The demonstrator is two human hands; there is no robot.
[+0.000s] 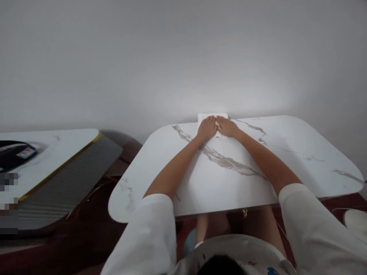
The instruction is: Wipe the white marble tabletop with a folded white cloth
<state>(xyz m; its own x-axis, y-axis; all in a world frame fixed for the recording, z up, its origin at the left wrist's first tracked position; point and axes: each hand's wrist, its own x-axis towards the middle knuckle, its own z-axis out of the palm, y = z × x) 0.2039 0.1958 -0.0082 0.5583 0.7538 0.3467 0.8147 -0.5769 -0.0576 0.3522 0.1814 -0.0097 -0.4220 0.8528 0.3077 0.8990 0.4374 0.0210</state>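
Both arms stretch forward over a white marble-patterned table [197, 187]. At its far edge, by the wall, lies a white cloth or paper wipe [204, 116]. My left hand [207, 128] rests flat on the left part of the wipe, fingers extended. On the right part lies my right hand [226, 126], also flat, its fingertips meeting those of the left. The two palms cover much of the wipe; its far strip and a small bit near the wrists show. Whether it is cloth or paper I cannot tell.
A plain grey wall [183, 57] rises right behind the table. To the left stands another white table [71, 147] with a gold edge and ribbed side, bearing a black item [17, 154] with a colourful label. A round white object [355, 221] sits low at right.
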